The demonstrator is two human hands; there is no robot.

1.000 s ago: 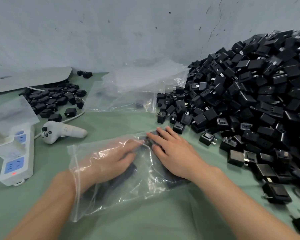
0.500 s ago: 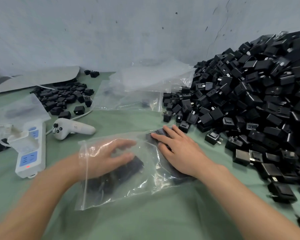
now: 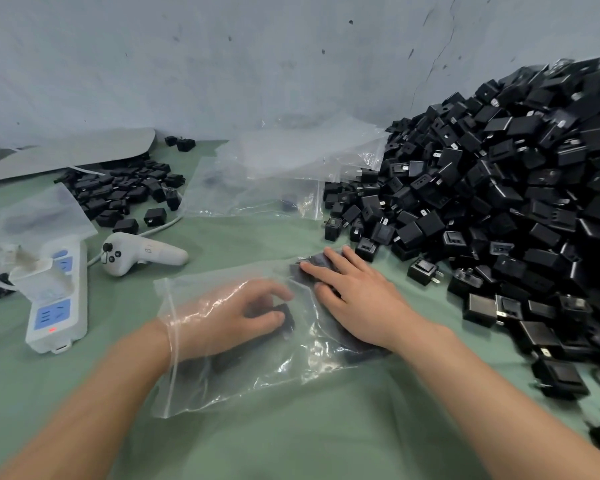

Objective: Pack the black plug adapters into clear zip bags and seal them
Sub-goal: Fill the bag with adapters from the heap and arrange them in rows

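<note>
A clear zip bag (image 3: 257, 368) lies flat on the green cloth in front of me, its open mouth at the left. My left hand (image 3: 232, 313) is inside the bag up to the wrist, fingers curled onto a black plug adapter (image 3: 286, 315) in there. Flat on top of the bag's right end rests my right hand (image 3: 357, 296), pressing on more dark adapters (image 3: 317, 263) inside. A big heap of loose black adapters (image 3: 499, 202) fills the right side.
A smaller group of adapters (image 3: 125, 188) lies at the back left. Spare clear bags (image 3: 281, 178) are stacked at the back centre. A white power strip (image 3: 54, 299) and a white handheld controller (image 3: 142, 252) sit to the left. A grey wall stands behind.
My left hand has drawn back slightly inside the bag and its fingers have curled onto an adapter. The right hand stays pressed on the bag's right end.
</note>
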